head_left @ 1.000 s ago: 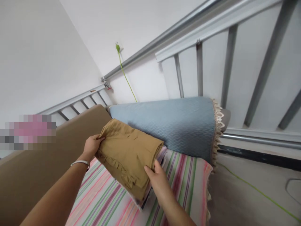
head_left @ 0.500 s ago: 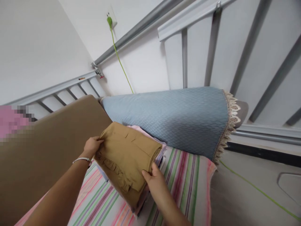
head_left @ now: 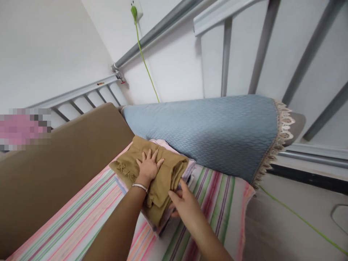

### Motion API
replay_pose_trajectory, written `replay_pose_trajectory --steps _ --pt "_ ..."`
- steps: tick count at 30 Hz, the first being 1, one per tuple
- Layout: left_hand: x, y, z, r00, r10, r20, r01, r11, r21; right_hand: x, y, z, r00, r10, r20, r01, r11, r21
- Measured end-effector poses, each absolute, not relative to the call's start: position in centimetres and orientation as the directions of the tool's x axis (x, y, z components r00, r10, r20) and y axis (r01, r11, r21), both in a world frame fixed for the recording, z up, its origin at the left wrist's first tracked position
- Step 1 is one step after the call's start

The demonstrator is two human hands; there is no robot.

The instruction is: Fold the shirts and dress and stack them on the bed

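A folded mustard-brown garment (head_left: 163, 188) with a gathered, ruffled edge lies on top of a stack of folded clothes (head_left: 163, 144), whose pink and bluish edges show beneath it. My left hand (head_left: 149, 166), with a pale bracelet at the wrist, presses flat on the garment, fingers spread. At the stack's right side is my right hand (head_left: 186, 203). Its thumb touches the brown cloth's edge and its fingers are apart, some of them partly hidden along the side of the stack. The stack rests on a striped sheet (head_left: 78, 221).
A blue quilted cover with lace trim (head_left: 206, 127) drapes over a long form behind the stack. To the left stands a brown padded panel (head_left: 67, 156). Grey-white railings (head_left: 252, 54) line the wall, and a green cord (head_left: 148, 70) hangs from a socket.
My left hand has let go of the garment's left edge and moved right onto its top, palm down. The garment's left part now lies down on the stack. My right hand stays at the right edge.
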State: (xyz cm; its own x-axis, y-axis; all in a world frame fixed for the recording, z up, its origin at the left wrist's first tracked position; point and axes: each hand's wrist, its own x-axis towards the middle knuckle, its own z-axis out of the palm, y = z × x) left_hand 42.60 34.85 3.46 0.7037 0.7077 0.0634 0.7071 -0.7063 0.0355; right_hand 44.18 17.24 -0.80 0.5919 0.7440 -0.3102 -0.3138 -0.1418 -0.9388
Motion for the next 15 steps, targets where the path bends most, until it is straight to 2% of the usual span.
replay_pose_trajectory --steps 3,6,9,12,13,15 --pt "42.7 36.1 2.2 0.682 0.729 0.05 0.728 -0.684 0.046 45.2 16.1 -0.5 0.686 0.693 -0.221 -0.168 -0.144 -0.975" --pt "42.7 35.7 3.4 0.688 0.725 0.037 0.722 -0.689 0.07 46.2 14.8 0.5 0.761 0.638 -0.122 -0.047 -0.133 -0.99" --pt "41.1 33.3 6.1 0.719 0.676 0.163 0.67 -0.736 0.095 46.5 14.0 2.4 0.79 0.611 -0.047 -0.031 -0.036 -0.999" --pt "35.1 29.6 7.4 0.737 0.587 0.336 0.616 -0.788 0.025 45.8 13.5 4.4 0.79 0.613 0.013 -0.063 0.103 -0.993" --pt "31.8 28.2 7.1 0.741 0.578 0.342 0.618 -0.786 -0.011 45.4 13.4 4.9 0.783 0.622 0.026 -0.076 0.136 -0.988" --pt "23.5 25.1 4.9 0.728 0.642 0.239 0.671 -0.739 -0.056 44.1 13.2 5.6 0.755 0.654 0.041 -0.094 0.171 -0.981"
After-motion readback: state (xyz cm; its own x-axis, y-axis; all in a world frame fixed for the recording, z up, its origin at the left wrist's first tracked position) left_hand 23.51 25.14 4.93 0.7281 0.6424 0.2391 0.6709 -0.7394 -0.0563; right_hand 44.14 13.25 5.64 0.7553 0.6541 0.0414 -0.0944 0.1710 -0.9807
